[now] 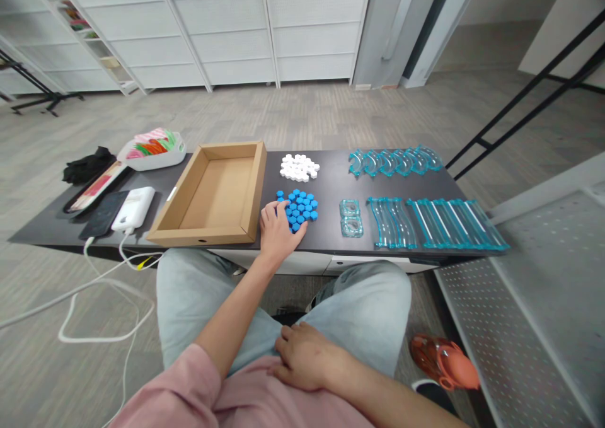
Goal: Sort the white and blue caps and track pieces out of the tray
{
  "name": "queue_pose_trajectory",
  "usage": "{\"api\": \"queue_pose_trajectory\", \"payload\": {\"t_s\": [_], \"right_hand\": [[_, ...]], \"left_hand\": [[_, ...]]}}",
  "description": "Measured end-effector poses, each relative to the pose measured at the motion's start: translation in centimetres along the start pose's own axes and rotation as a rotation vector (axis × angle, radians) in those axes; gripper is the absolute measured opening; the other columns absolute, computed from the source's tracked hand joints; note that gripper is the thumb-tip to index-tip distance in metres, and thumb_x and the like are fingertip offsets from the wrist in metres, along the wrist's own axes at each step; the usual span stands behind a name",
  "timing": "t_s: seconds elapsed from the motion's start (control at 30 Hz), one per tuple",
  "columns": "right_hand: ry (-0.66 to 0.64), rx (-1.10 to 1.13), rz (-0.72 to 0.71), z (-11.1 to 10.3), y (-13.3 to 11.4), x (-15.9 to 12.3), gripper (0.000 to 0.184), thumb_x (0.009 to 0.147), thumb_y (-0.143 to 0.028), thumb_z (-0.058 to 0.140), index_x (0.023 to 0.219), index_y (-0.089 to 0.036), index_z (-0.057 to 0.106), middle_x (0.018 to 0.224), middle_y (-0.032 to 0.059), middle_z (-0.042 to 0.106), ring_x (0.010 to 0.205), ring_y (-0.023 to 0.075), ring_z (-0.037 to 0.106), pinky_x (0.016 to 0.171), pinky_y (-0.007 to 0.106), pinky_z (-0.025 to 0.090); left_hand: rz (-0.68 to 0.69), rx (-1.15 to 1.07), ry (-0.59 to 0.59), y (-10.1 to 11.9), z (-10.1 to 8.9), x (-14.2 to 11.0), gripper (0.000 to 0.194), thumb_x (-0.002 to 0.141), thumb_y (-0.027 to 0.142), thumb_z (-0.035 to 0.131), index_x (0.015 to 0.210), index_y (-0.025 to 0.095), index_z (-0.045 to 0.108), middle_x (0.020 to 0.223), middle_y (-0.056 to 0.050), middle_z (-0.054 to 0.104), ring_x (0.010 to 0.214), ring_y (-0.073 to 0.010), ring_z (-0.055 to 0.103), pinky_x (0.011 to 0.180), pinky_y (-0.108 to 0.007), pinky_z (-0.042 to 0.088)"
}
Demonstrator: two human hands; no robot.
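Just right of the cardboard box (224, 191), the left hand (276, 229) spreads thumb and fingers around the blue pieces (302, 207), perhaps keeping them gathered; the right hand (309, 357) lies lapward of the box, grip unclear to me.

The hexagonal pieces (301, 208) are coloured bright blue, the clustered bits (297, 169) white. Translucent teal is shown by the wavy strips (393, 223). The cardboard tray (227, 188) is coloured plain brown, the carpet (227, 114) streaked in greys.
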State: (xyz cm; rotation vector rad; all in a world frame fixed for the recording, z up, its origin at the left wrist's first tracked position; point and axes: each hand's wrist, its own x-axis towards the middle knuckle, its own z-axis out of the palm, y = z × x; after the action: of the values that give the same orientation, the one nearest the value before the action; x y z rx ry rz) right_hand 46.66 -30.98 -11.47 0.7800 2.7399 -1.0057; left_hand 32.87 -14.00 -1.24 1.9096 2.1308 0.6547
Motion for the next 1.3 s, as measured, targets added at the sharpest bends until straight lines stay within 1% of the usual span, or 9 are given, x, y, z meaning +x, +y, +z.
{"api": "queue_pose_trajectory", "payload": {"t_s": [0.1,0.2,0.37,0.5,0.7,0.9,1.03,1.17,1.3], "right_hand": [[-0.033,-0.001,0.010,-0.3,0.0,0.1,0.056,0.106,-0.067,0.080,0.126,-0.016,0.094,0.123,0.0224,0.092,0.104,0.0431,0.091,0.088,0.050,0.072],[-0.052,-0.002,0.001,-0.5,0.0,0.0,0.060,0.107,-0.066,0.080,0.130,-0.012,0.094,0.127,0.0248,0.092,0.106,0.0441,0.091,0.091,0.051,0.073],[-0.042,-0.002,-0.005,-0.7,-0.2,-0.1,0.060,0.107,-0.064,0.084,0.129,-0.010,0.095,0.126,0.0247,0.093,0.109,0.0455,0.092,0.095,0.053,0.074],[-0.091,-0.044,-0.006,-1.1,-0.6,-0.1,0.062,0.110,-0.066,0.083,0.132,-0.010,0.095,0.128,0.0236,0.093,0.112,0.0442,0.093,0.098,0.053,0.075],[-0.094,-0.069,-0.023,-1.3,-0.8,0.0,0.063,0.111,-0.066,0.082,0.132,-0.009,0.095,0.129,0.0235,0.093,0.112,0.0423,0.092,0.096,0.051,0.073],[-0.114,-0.092,-0.017,-1.7,-1.1,-0.3,0.064,0.112,-0.069,0.081,0.135,-0.010,0.093,0.129,0.0214,0.093,0.110,0.0399,0.091,0.092,0.048,0.069],[-0.130,-0.080,-0.014,-2.1,-1.1,-0.4,0.063,0.114,-0.068,0.080,0.134,-0.010,0.094,0.130,0.0215,0.092,0.110,0.0391,0.091,0.091,0.046,0.067],[-0.154,-0.063,0.000,-2.6,-1.3,-0.4,0.065,0.114,-0.069,0.080,0.137,-0.009,0.093,0.136,0.0228,0.091,0.116,0.0406,0.092,0.095,0.047,0.068],[-0.178,-0.057,0.004,-2.9,-1.3,-0.4,0.068,0.114,-0.071,0.079,0.139,-0.009,0.092,0.136,0.0232,0.091,0.118,0.0413,0.092,0.096,0.048,0.068]], "left_hand": [[-0.016,0.002,0.022,-0.1,0.0,-0.4,0.059,0.111,0.046,0.077,0.165,0.028,0.065,0.163,-0.025,0.059,0.158,-0.0508,0.056,0.135,-0.072,0.053],[-0.024,0.015,0.030,-0.1,0.0,-0.7,0.050,0.112,0.050,0.075,0.157,0.029,0.068,0.159,-0.024,0.061,0.154,-0.0508,0.057,0.133,-0.073,0.053],[-0.042,0.028,0.027,-0.2,0.0,-0.7,0.042,0.113,0.051,0.074,0.149,0.029,0.072,0.154,-0.023,0.063,0.149,-0.0492,0.061,0.129,-0.069,0.056],[-0.013,0.058,0.033,-0.4,0.3,-0.6,0.036,0.112,0.047,0.075,0.146,0.034,0.078,0.149,-0.022,0.068,0.145,-0.0499,0.065,0.123,-0.071,0.060],[0.027,0.087,0.042,-0.9,0.8,-0.3,0.024,0.112,0.043,0.074,0.134,0.041,0.084,0.142,-0.019,0.074,0.138,-0.0479,0.070,0.115,-0.069,0.064],[0.104,0.045,0.006,-1.4,0.8,0.0,0.022,0.114,0.046,0.069,0.126,0.043,0.087,0.140,-0.016,0.080,0.136,-0.0445,0.074,0.113,-0.066,0.065],[0.144,0.026,-0.020,-1.8,0.8,0.2,0.026,0.117,0.050,0.062,0.119,0.041,0.087,0.132,-0.016,0.083,0.127,-0.0429,0.076,0.109,-0.064,0.066],[0.186,0.011,-0.025,-2.0,0.9,0.3,0.025,0.116,0.048,0.063,0.114,0.041,0.087,0.128,-0.015,0.085,0.124,-0.0417,0.078,0.110,-0.063,0.067],[0.207,-0.006,-0.026,-2.1,0.8,1.0,0.023,0.114,0.047,0.066,0.113,0.041,0.088,0.128,-0.014,0.087,0.124,-0.0405,0.081,0.112,-0.061,0.068]]}}
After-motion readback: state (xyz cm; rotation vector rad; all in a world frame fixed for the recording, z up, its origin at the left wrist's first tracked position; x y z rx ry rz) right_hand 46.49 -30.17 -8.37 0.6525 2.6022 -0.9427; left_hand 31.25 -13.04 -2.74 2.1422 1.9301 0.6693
